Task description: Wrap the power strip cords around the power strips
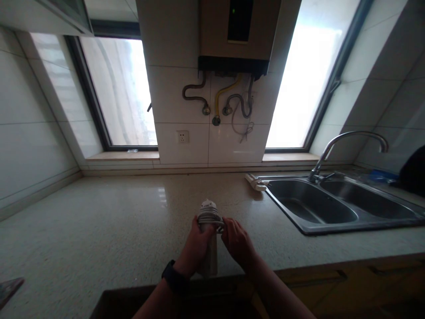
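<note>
A long, pale item with a white cord (210,214) wound around its upper end is held over the counter's front edge. It looks like a power strip, but the dim light hides its kind. My left hand (196,243), below a dark wristwatch, is closed around its body (212,259), thumb across the front just under the coils. At the right side of the coils, my right hand (236,239) has its fingers closed in a pinch on the cord, near what seems to be its plug end (219,229). The fingertips are partly hidden.
The speckled countertop (99,230) runs to the tiled wall. A white corded item (255,182) lies against the rim of the double sink (303,228), which has a curved faucet (348,135). A wall socket (182,137) sits below the water heater (239,35). A dark object (9,290) lies at left.
</note>
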The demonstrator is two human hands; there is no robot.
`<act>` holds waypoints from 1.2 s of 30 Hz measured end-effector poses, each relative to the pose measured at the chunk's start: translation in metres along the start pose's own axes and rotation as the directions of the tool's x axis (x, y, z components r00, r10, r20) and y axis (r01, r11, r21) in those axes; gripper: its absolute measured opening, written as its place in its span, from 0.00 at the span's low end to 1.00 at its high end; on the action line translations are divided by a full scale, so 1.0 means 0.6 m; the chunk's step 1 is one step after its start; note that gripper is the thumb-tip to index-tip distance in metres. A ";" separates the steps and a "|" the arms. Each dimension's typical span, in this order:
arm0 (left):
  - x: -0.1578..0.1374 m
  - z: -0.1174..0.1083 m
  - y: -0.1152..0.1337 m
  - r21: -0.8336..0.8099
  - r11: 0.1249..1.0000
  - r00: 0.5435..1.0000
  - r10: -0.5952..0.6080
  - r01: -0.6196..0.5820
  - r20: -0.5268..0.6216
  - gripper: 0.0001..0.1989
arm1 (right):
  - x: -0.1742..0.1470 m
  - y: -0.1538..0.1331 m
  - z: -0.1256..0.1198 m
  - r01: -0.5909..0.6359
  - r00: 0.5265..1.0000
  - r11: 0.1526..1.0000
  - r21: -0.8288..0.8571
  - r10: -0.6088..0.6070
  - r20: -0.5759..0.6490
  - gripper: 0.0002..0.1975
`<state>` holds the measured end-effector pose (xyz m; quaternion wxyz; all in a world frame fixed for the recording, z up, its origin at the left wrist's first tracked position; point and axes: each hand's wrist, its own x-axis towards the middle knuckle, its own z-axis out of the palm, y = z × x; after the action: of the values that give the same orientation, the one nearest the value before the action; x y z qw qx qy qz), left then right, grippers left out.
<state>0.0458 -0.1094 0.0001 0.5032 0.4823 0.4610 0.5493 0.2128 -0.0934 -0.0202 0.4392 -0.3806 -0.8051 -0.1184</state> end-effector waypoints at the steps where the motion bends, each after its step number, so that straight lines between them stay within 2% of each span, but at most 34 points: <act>1: 0.002 0.000 0.001 0.022 1.000 1.000 0.010 -0.010 0.007 0.25 | 0.002 0.002 0.001 0.000 1.000 1.000 0.012 0.000 -0.005 0.11; 6: 0.020 -0.007 0.001 0.069 0.996 0.999 0.052 -0.052 0.002 0.27 | 0.017 0.006 0.008 -0.035 0.998 0.996 0.081 0.039 -0.047 0.14; 11: 0.043 -0.020 0.002 0.120 0.984 0.991 0.130 -0.130 0.015 0.32 | 0.029 0.015 0.023 -0.027 0.999 0.989 0.148 0.021 0.040 0.23; 16: 0.061 -0.025 0.011 0.086 0.985 0.988 0.153 -0.151 -0.017 0.32 | 0.045 0.026 0.037 -0.028 0.999 0.996 0.081 0.025 0.041 0.20; 18: 0.069 -0.029 0.020 0.090 0.987 0.991 0.132 -0.131 -0.005 0.31 | 0.052 0.032 0.038 -0.013 0.999 0.995 0.098 0.008 0.044 0.19; 23: 0.091 -0.046 0.035 0.066 0.996 0.992 0.059 -0.067 0.112 0.27 | 0.060 0.048 0.049 0.014 0.999 0.983 0.184 -0.023 0.046 0.19; 26: 0.101 -0.047 0.024 0.004 0.998 0.991 0.061 -0.061 0.117 0.27 | 0.060 0.053 0.065 -0.034 0.999 0.974 0.224 0.032 0.012 0.20; 30: 0.113 -0.038 -0.001 -0.177 0.984 0.993 0.008 0.013 0.114 0.26 | 0.068 0.051 0.086 -0.109 0.991 0.958 0.264 0.126 -0.047 0.24; 32: 0.120 -0.035 -0.010 -0.221 0.974 0.994 -0.033 0.056 0.105 0.25 | 0.078 0.048 0.095 -0.140 0.986 0.947 0.289 0.162 -0.051 0.22; 36: 0.134 -0.035 -0.020 -0.295 0.946 0.989 -0.105 0.133 0.107 0.25 | 0.096 0.049 0.114 -0.130 0.986 0.953 0.273 0.154 -0.068 0.21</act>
<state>0.0241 -0.0290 -0.0086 0.6233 0.3955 0.3771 0.5594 0.1730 -0.0077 -0.0185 0.5289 -0.3692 -0.7641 0.0064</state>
